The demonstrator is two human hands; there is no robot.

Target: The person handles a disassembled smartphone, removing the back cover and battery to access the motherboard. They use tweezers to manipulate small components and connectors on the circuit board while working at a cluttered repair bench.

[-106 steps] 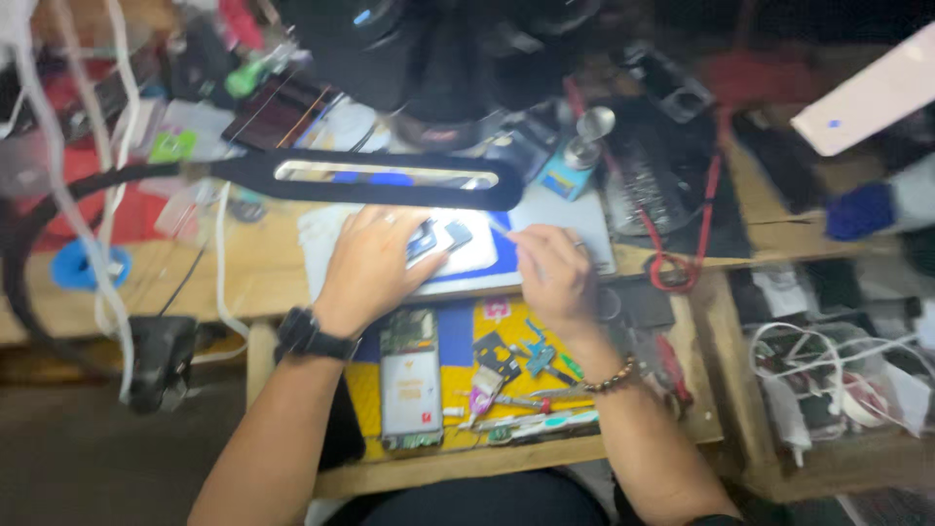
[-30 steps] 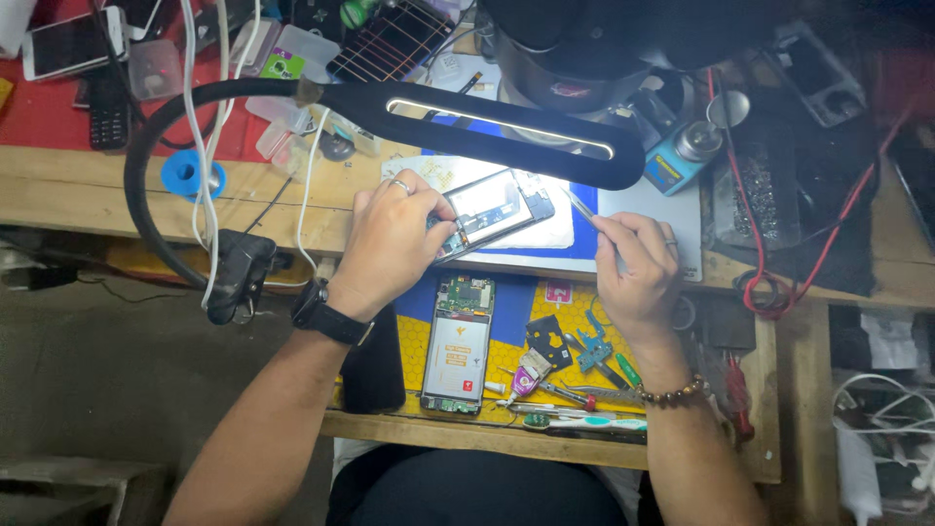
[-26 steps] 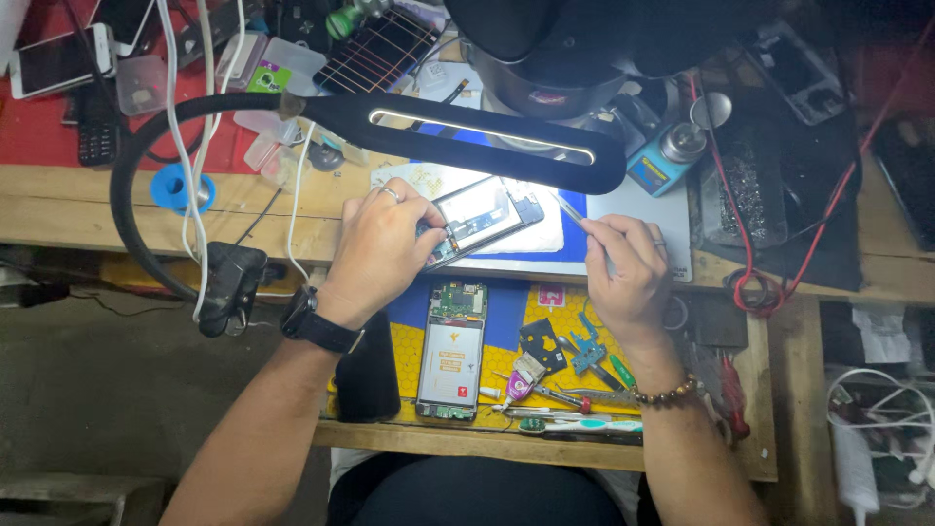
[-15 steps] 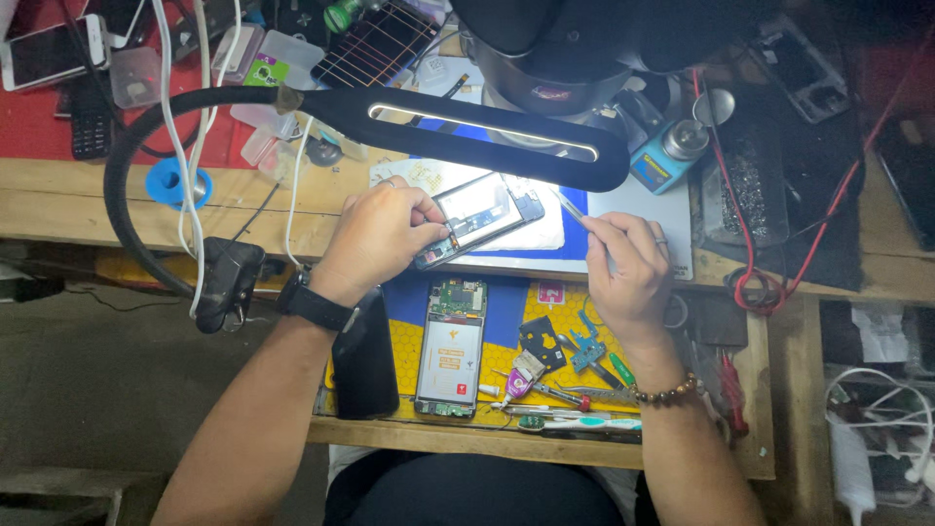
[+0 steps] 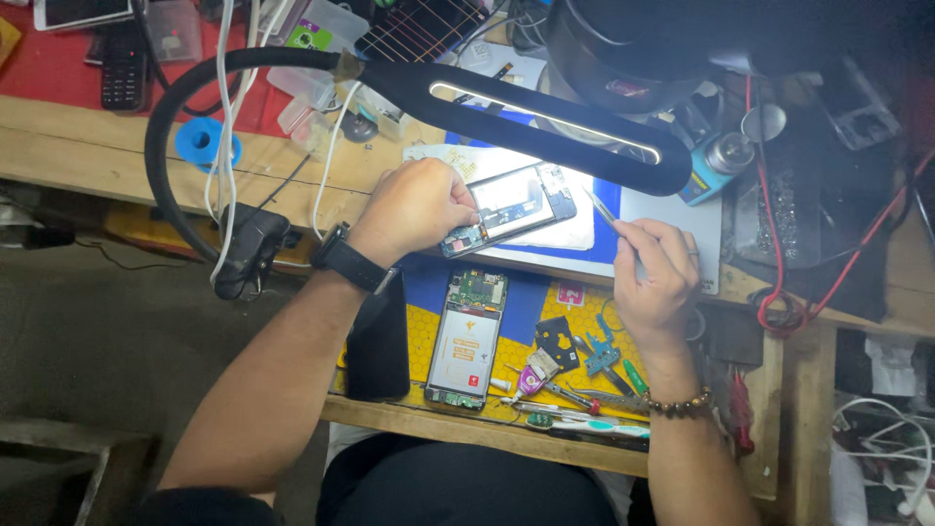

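Note:
An opened smartphone (image 5: 513, 206) lies tilted on a white work mat (image 5: 575, 234) under the lamp. My left hand (image 5: 419, 205) grips its lower left end and holds it down. My right hand (image 5: 655, 278) pinches a thin pair of metal tweezers (image 5: 602, 209) whose tip points toward the phone's right end, close to it. A second opened phone (image 5: 466, 338) with its board exposed lies on the yellow and blue mat (image 5: 424, 336) nearer to me.
A black gooseneck lamp (image 5: 545, 122) arches over the mat, clamped (image 5: 248, 253) at the bench's left edge. Small tools and parts (image 5: 575, 375) lie near the front edge. A black phone back (image 5: 378, 346) lies left of the second phone. Red cables (image 5: 779, 292) and clutter fill the right.
The view has drifted slightly, and my hands stay on the phone and tweezers. The tweezers tip keeps hovering at the phone's right end.

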